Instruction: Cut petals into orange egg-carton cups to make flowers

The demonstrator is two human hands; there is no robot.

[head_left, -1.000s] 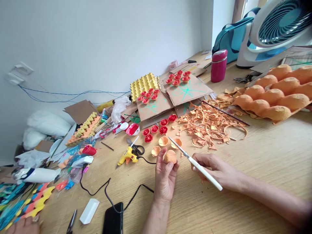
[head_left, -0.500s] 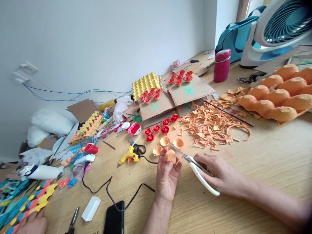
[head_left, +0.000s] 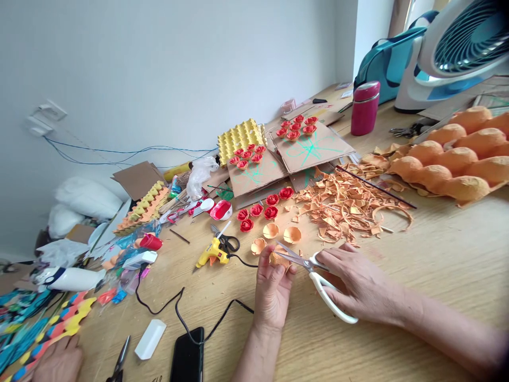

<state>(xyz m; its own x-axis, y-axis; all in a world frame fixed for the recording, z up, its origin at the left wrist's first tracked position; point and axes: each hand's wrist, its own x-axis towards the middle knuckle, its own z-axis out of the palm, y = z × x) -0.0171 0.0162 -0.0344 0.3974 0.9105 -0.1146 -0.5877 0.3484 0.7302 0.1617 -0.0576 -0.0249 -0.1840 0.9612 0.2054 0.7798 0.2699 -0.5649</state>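
Observation:
Between the thumb and fingers of my left hand is a small orange egg carton cup. My right hand has its fingers through the handles of white-handled scissors. The scissor blades are parted and lie across the cup, partly covering it. Just beyond my left hand sit a few loose orange cups on the table. Several red paper-pulp roses lie behind those cups.
Orange scraps are heaped behind my right hand, beside an orange egg tray. To the left lie a yellow glue gun, black scissors and a phone. Another person's hand rests at lower left.
The scissor blades have opened wider and moved left, over the cup. My left hand still holds the cup in about the same place. The view has shifted slightly.

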